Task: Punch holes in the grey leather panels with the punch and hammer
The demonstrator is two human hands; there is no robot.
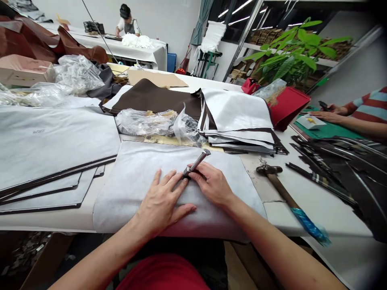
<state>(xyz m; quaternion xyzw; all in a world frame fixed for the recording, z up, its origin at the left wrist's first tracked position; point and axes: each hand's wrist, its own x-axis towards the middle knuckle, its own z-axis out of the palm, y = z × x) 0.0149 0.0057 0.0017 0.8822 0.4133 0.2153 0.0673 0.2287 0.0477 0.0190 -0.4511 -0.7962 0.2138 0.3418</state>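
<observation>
A white-backed sheet (127,193) of material lies in front of me, its near side hanging over the table edge. My left hand (163,199) rests flat on it with fingers spread, the fingertips close to the foot of a metal punch. In my right hand (211,181) the metal punch (198,162) is pinched low down, its shaft tilted up and to the right. The punch's foot touches the sheet; its cutting end is hidden by my fingers. To the right lies a hammer (281,191) with blue wrapping around its handle end.
More white-backed sheets (57,141) with dark edges are stacked at left. Behind are crumpled plastic bags (145,121) and a pile of sheets (238,112). Dark strips (341,173) lie at right, near a co-worker's hands (328,114). Another person (128,24) works at a far table.
</observation>
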